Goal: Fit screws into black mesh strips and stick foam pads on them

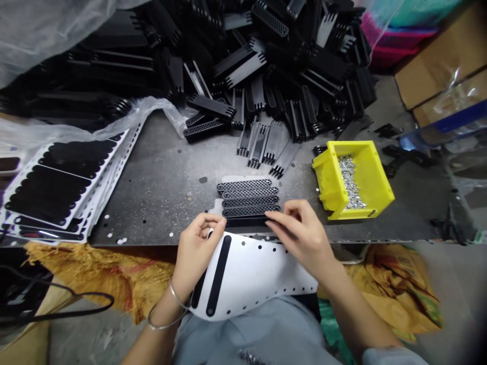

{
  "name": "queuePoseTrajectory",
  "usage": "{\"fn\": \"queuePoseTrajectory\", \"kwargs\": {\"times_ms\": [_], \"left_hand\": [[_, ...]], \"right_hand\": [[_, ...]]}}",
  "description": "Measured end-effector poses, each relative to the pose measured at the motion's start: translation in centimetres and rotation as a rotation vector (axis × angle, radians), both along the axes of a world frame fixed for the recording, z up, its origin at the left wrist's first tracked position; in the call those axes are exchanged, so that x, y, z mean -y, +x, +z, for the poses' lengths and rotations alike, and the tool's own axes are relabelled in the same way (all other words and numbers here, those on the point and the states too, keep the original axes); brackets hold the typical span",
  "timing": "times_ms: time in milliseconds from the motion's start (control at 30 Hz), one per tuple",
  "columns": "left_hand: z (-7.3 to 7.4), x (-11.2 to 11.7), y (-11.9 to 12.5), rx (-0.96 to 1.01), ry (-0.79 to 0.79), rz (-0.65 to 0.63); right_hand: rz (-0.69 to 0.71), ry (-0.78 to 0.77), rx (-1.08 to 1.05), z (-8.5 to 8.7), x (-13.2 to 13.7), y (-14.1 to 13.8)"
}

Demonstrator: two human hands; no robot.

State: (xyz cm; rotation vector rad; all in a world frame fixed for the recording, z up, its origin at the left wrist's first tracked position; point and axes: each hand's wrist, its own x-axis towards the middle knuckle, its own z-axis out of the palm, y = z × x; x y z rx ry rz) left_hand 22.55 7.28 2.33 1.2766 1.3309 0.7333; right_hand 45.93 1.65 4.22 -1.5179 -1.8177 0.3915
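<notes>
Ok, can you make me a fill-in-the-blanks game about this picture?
The sheet in the left hand is ____ with black strips on it.
The plastic bin near the right hand is ____.
The bangles are on the ____ wrist.

Missing words: white, yellow, left.

The left hand (198, 251) is gripping a white perforated backing sheet (243, 276) carrying black strips (217, 276); the right hand (299, 235) is touching a row of black mesh strips (247, 200) on the steel table (163, 192); a yellow bin (376, 182) of silver screws (350, 182) is sitting at center right, below a heap of black comb-shaped parts (266, 66) at upper center.
</notes>
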Motion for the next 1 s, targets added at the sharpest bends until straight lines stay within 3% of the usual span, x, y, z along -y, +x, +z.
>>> {"fn": "queuePoseTrajectory", "kwargs": {"times_ms": [133, 233, 333, 467, 567, 667, 767, 833, 900, 1000], "left_hand": [[0.4, 1.6, 1.0, 0.11, 0.088, 0.137], [0.6, 1.8, 1.0, 0.069, 0.176, 0.258], [0.7, 1.4, 0.7, 0.043, 0.169, 0.287], [0.8, 1.8, 1.3, 0.092, 0.149, 0.251], [0.7, 2.5, 2.1, 0.163, 0.128, 0.261], [0.1, 2.7, 2.0, 0.185, 0.133, 0.326], [-0.7, 2.0, 0.8, 0.135, 0.11, 0.323], [-1.1, 1.4, -0.3, 0.098, 0.07, 0.245], [-1.3, 0.7, -1.1, 0.051, 0.044, 0.148], [-1.3, -0.2, -1.4, -0.051, 0.049, 0.029]], "right_hand": [[0.132, 0.003, 0.027, 0.5, 1.3, -4.4], [0.25, -0.028, -0.109, 0.7, 2.5, -5.7], [0.34, -0.168, -0.312, 0.9, 3.4, -5.2], [0.087, -0.22, -0.422, 0.0, 2.8, -5.0], [0.052, -0.177, -0.418, -0.6, 2.1, -5.9], [0.195, -0.107, -0.417, 0.2, 2.6, -6.1], [0.407, -0.236, -0.614, 1.9, 3.2, -4.3], [0.328, -0.308, -0.746, 2.6, 2.6, -2.9], [0.158, -0.285, -0.611, 2.5, 1.0, -2.0], [0.081, -0.146, -0.113, 1.1, -2.2, -2.2]]}}
